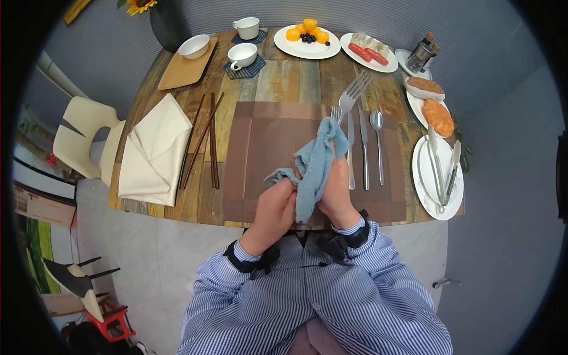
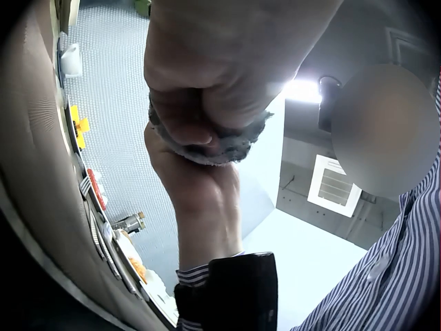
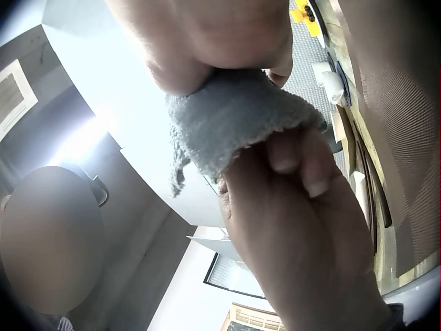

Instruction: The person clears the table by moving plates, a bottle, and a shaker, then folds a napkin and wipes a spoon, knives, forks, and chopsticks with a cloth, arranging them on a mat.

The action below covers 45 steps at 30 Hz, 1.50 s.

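Observation:
Both hands come together over the front of the brown placemat (image 1: 266, 139), around a blue-grey cloth (image 1: 313, 168). My left hand (image 1: 273, 207) has its fingers curled and grips the cloth's lower left part. On the other side, my right hand (image 1: 337, 186) grips the cloth, which hangs over its fingers. A large fork (image 1: 355, 89) points up and away out of the cloth's top, its handle hidden in the folds. In the right wrist view the cloth (image 3: 241, 114) lies between the two hands. Another fork (image 1: 336, 113), two knives (image 1: 363, 154) and a spoon (image 1: 377, 124) lie on the placemat.
Chopsticks (image 1: 198, 142) and a folded cream napkin (image 1: 155, 151) lie at left. An oval plate with tongs (image 1: 423, 183) stands at right, near bread (image 1: 438, 116). Cups (image 1: 242, 54), a bowl (image 1: 194, 46), fruit (image 1: 309, 25) and sausages (image 1: 367, 53) line the back.

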Motion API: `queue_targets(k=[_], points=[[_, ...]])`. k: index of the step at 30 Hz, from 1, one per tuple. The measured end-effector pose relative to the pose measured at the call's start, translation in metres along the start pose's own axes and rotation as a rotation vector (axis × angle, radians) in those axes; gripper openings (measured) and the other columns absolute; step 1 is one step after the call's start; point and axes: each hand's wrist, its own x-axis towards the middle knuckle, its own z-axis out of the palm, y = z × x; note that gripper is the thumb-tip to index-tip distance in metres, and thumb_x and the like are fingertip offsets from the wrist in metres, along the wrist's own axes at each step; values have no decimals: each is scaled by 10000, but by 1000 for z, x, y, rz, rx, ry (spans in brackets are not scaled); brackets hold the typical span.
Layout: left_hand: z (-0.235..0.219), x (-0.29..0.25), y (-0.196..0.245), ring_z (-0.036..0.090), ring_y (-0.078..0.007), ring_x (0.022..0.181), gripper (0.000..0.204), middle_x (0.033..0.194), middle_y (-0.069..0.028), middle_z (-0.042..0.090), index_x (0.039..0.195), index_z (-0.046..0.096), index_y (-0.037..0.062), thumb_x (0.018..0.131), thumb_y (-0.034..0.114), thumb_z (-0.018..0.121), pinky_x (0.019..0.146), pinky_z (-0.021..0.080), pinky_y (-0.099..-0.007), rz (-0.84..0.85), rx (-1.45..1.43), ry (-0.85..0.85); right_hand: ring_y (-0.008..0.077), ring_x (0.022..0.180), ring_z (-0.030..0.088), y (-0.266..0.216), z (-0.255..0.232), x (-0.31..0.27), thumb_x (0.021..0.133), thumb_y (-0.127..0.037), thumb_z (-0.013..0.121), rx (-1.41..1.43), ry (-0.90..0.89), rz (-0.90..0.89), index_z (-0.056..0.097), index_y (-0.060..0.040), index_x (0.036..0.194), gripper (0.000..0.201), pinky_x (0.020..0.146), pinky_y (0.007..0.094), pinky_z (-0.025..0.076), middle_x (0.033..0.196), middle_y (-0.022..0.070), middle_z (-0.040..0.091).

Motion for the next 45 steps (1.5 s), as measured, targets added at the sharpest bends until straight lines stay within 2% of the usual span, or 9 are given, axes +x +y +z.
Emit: queue_targets(k=[5, 10, 17, 20, 22, 29, 32, 39, 45], points=[[2, -1, 3, 589, -368, 745, 89, 820, -173, 589, 922, 576, -1, 845, 39, 557, 629, 462, -363, 75, 50, 142, 123, 797, 572, 4, 3, -10, 999, -282, 424, -9, -56, 25, 494, -12, 1101, 296, 718, 262, 488, 937, 61, 585], [5, 4, -3, 633, -260, 662, 156, 768, -143, 622, 929, 608, -13, 784, 24, 653, 590, 473, -316, 69, -15, 375, 111, 964, 556, 2, 15, -18, 1008, -224, 416, -100, -33, -47, 477, 25, 1202, 321, 862, 258, 454, 1066, 51, 583], [-21, 6, -8, 586, -160, 605, 96, 716, -95, 612, 881, 608, -18, 814, 40, 643, 552, 441, -250, 76, -1, 161, 141, 1041, 546, -7, -3, -10, 1002, -184, 426, -333, -75, -146, 448, 48, 1254, 344, 918, 271, 427, 1138, 91, 577], [-28, 3, -11, 533, -121, 564, 130, 658, -62, 561, 826, 592, -15, 868, 105, 622, 530, 410, -228, -101, -135, 82, 120, 962, 572, -8, -11, -8, 999, -206, 439, -326, 19, -197, 472, 34, 1233, 337, 840, 251, 463, 1081, 81, 596], [-29, 9, -7, 468, -63, 538, 509, 664, -4, 500, 782, 553, 1, 907, 492, 505, 475, 341, -198, -49, -252, 159, 101, 879, 600, -16, -17, -9, 996, -225, 447, -214, -8, 8, 471, 13, 1246, 346, 743, 224, 487, 1049, 81, 623], [-22, 26, 5, 545, -94, 775, 170, 879, -39, 560, 991, 601, -20, 940, 133, 544, 678, 431, -207, -26, -131, 145, 88, 801, 602, -14, -9, -22, 981, -190, 477, -429, -93, 21, 574, 9, 1122, 263, 693, 220, 494, 933, 58, 634], [-23, 32, 7, 552, -116, 886, 211, 969, -50, 567, 1068, 606, -22, 910, 117, 591, 777, 442, -232, -28, -277, 98, 92, 812, 600, -11, -4, -27, 972, -150, 477, -422, -140, -41, 566, 19, 1128, 246, 709, 228, 495, 928, 56, 637], [-19, 32, 0, 579, -105, 874, 216, 1003, -58, 571, 1015, 635, -33, 858, 112, 665, 764, 476, -211, -107, -521, 80, 197, 972, 568, -14, -11, -30, 887, -24, 434, -572, -393, -93, 472, 26, 1197, 316, 859, 311, 453, 1058, 132, 565], [-19, 35, -1, 569, -72, 746, 117, 820, -17, 591, 890, 651, -19, 837, 79, 689, 652, 456, -196, -298, -771, 100, 256, 984, 575, -14, -12, -32, 853, -11, 438, -630, -449, -96, 479, 8, 1196, 346, 873, 338, 448, 1056, 149, 567]])
